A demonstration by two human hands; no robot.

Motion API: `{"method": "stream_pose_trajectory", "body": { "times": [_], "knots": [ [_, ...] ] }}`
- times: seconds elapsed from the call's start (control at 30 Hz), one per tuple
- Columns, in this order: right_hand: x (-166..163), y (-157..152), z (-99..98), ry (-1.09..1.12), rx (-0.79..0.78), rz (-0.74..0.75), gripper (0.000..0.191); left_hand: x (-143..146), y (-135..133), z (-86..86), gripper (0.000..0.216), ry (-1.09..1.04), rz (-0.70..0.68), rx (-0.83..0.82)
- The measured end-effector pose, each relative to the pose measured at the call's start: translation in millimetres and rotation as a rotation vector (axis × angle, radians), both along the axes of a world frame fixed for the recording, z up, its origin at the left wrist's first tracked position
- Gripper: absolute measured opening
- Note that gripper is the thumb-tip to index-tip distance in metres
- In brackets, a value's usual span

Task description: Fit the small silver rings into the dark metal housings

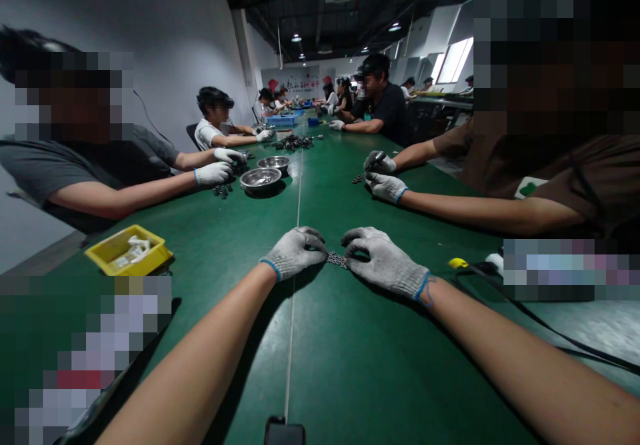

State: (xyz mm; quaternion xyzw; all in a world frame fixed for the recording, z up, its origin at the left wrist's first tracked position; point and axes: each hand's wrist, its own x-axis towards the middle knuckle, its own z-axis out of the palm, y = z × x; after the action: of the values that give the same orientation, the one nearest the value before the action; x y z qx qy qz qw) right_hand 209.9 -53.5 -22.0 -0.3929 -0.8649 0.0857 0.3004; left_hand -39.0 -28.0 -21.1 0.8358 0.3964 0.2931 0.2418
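Note:
A small cluster of linked-looking metal rings lies on the green tabletop between my two hands. Both hands wear grey-white knit gloves with blue cuffs. My left hand has curled fingers, its thumb and fingertips closed at the left end of the rings. From the other side, my right hand bends its fingers and thumb onto the right end. The fingertips partly hide the rings, and whether these are joined together I cannot tell.
A yellow bin with white items stands at left. Two metal bowls and a pile of dark metal parts sit farther up the table. Gloved co-workers sit along both sides. Black cables run at right; a black device is at the near edge.

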Motion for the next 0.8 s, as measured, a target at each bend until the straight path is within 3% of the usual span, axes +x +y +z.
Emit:
{"method": "stream_pose_trajectory", "body": {
  "times": [0.13,0.3,0.4,0.57,0.8],
  "knots": [
    [1,-1,5.3,0.004,-0.039,-0.05,0.007,1,-4,5.7,0.008,-0.019,0.003,-0.039],
    [4,-7,12.5,-0.136,-0.111,-0.071,0.045,0,-8,14.0,0.039,0.107,0.012,-0.048],
    [5,-6,12.3,-0.13,-0.119,-0.047,0.042,0,-7,13.3,0.043,0.192,0.019,-0.016],
    [7,-3,9.4,-0.064,-0.128,-0.023,0.029,1,-6,13.3,0.033,0.195,-0.021,-0.011],
    [10,0,7.6,-0.033,-0.132,-0.011,0.03,1,-8,16.2,0.027,0.172,-0.015,-0.018]
  ]
}}
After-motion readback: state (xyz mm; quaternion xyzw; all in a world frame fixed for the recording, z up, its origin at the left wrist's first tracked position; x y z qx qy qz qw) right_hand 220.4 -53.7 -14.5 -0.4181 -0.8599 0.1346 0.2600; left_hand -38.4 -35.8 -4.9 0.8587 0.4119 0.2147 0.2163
